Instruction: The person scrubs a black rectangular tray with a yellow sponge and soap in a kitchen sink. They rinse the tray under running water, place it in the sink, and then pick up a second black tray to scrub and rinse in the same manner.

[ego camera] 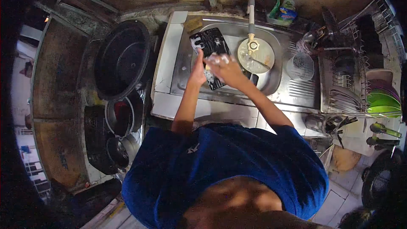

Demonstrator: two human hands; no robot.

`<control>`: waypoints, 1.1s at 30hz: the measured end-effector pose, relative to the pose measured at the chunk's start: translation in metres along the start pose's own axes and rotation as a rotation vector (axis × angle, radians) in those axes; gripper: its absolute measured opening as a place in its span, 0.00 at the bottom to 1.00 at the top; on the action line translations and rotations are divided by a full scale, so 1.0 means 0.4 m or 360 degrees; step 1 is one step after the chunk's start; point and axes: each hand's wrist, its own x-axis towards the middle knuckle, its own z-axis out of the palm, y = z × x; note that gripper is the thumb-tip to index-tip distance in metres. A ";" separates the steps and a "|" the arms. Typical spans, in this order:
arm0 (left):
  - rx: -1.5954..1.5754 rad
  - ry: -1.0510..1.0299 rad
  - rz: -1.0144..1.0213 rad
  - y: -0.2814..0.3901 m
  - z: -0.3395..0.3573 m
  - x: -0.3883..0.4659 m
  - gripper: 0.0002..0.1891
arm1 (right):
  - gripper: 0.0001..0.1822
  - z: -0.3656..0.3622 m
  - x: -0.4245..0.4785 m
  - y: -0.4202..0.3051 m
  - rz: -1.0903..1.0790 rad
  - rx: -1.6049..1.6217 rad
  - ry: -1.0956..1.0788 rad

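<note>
A black rectangular tray or pan [212, 43] streaked with white suds is held tilted over the stainless steel sink [276, 79]. My left hand [198, 70] grips its left edge, thumb along the side. Across its lower half lies my right hand [228, 70], with foam on the fingers. A bit of yellow sponge [208, 67] peeks out under those fingers; the rest is hidden. In the basin to the right, a pale round plate [241, 51] carries a utensil [262, 63]. Above it hangs the faucet [251, 31] with its star-shaped handle. Another dark object [253, 79] is partly covered by my right hand.
A yellowish sponge [193, 24] lies on the sink's back left corner. Dish soap bottles [287, 9] stand behind. On the drainboard [300, 93] sits a clear plastic container [300, 66]. A dish rack [346, 86] holds plates at right. A large black basin [122, 60] leans at left.
</note>
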 end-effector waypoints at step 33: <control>-0.0276 0.0193 0.0368 0.059 0.048 -0.024 0.32 | 0.10 -0.026 0.055 0.054 0.0831 0.0084 0.0309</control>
